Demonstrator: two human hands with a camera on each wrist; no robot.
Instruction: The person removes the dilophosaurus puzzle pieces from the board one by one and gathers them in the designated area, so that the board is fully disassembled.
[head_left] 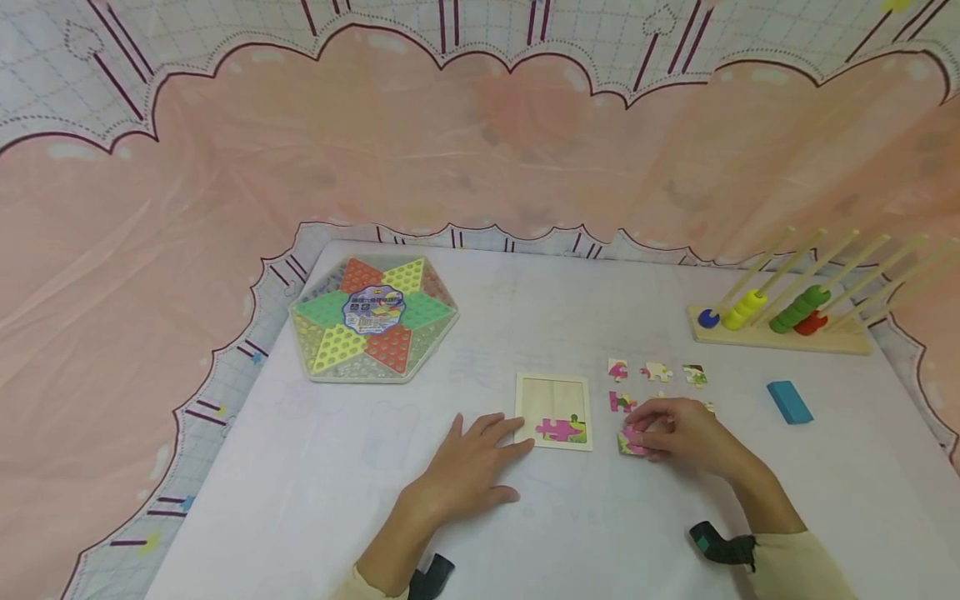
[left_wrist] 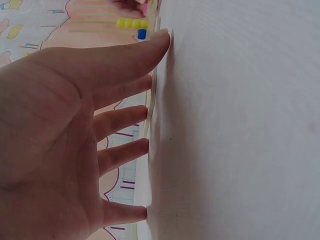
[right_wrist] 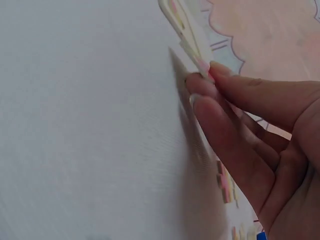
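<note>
A small wooden puzzle tray [head_left: 540, 392] lies on the white table, with a few joined pink and green pieces [head_left: 558, 430] along its bottom right. My left hand [head_left: 472, 471] rests with spread fingers, its fingertips at the tray's left edge. Between thumb and fingers my right hand [head_left: 690, 433] pinches a pink and green jigsaw piece [head_left: 628, 442], just right of the tray. In the right wrist view, this piece [right_wrist: 192, 57] is seen nearly edge-on, tilted above the table. Behind the right hand lie several loose jigsaw pieces [head_left: 657, 372] in rows, some partly hidden by it.
A hexagonal Chinese checkers board [head_left: 431, 354] sits at the back left. At the back right stands a wooden peg rack [head_left: 750, 336] with coloured beads, and a blue block [head_left: 790, 402] lies in front of it. Patterned cloth [head_left: 450, 150] hangs behind the table.
</note>
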